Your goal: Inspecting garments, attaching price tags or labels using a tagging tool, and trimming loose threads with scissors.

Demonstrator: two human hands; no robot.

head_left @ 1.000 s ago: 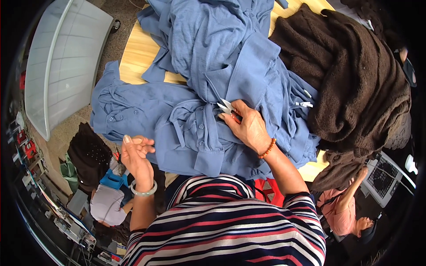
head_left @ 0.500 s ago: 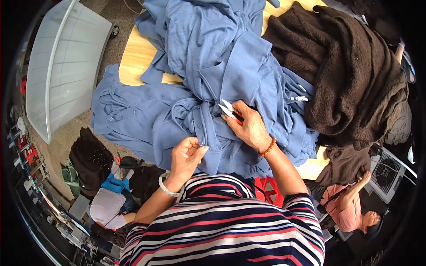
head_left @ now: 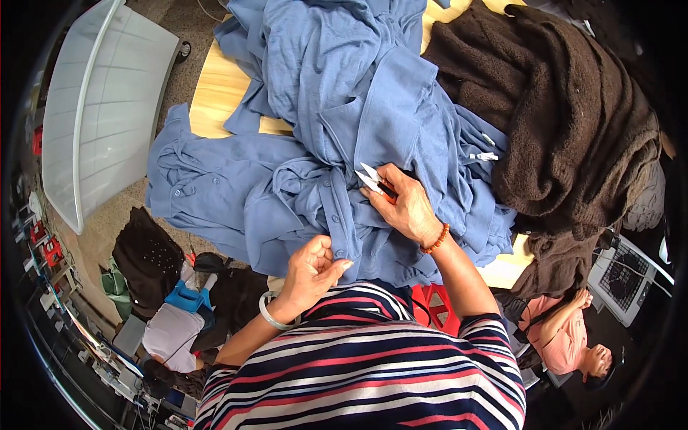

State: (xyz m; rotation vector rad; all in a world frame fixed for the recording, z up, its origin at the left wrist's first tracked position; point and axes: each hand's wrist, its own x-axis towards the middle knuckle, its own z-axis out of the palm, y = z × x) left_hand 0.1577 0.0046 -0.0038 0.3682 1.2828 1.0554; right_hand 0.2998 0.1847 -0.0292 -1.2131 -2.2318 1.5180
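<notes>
A blue polo shirt point(head_left: 272, 215) lies in front of me, its buttoned placket point(head_left: 334, 208) turned up and running toward me. At the placket's near end, by a small button, my left hand point(head_left: 309, 274) pinches the cloth between thumb and fingers. My right hand point(head_left: 407, 206) rests on the blue fabric just right of the placket, closed around a pair of thread snips point(head_left: 370, 179). The snips' blades point up and left, slightly parted; part of their body is hidden in my palm. More blue garments point(head_left: 322, 64) are heaped beyond.
Dark brown knit cloth point(head_left: 552, 122) is piled at the right of the wooden table point(head_left: 215, 89). A white curved panel point(head_left: 107, 107) stands at the left. Co-workers sit at lower left point(head_left: 172, 337) and lower right point(head_left: 555, 337). A red stool point(head_left: 435, 308) shows below the table.
My left hand has slid toward me and slightly right along the placket, uncovering a button. My right hand with the snips has hardly moved. The right co-worker's hands have lowered.
</notes>
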